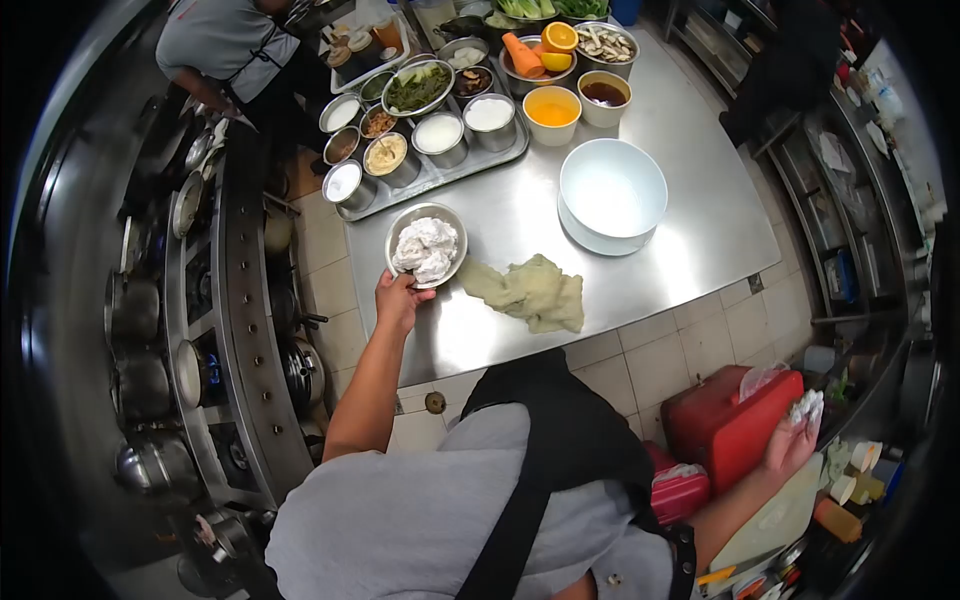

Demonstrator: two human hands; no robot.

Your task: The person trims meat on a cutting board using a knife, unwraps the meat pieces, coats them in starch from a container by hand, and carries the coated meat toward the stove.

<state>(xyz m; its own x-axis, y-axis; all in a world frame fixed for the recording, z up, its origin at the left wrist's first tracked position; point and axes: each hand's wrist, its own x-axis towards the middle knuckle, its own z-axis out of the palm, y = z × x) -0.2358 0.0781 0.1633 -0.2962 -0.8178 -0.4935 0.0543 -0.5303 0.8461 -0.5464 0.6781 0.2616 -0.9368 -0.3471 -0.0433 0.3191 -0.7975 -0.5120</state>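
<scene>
My left hand [401,300] grips the near rim of a round metal bowl [463,238], thumb over the edge, at the table's front left corner. Inside the bowl lie white, powder-coated lumps [426,248]. Far out to the right, my right hand [793,440] is raised away from the table, beside a red case. Its fingers look stretched out and thickly coated in white; nothing separate shows in them. A crumpled pale green cloth [535,292] lies just right of the metal bowl. Beyond the cloth stands a large white bowl [613,190].
A metal tray [480,160] holds several tins of powders and chopped food. Cups of orange liquid [552,107] and dark liquid [604,93] stand behind the white bowl. A stove [240,330] lines the left. The red case [725,425] is low right. Another person [225,50] stands upper left.
</scene>
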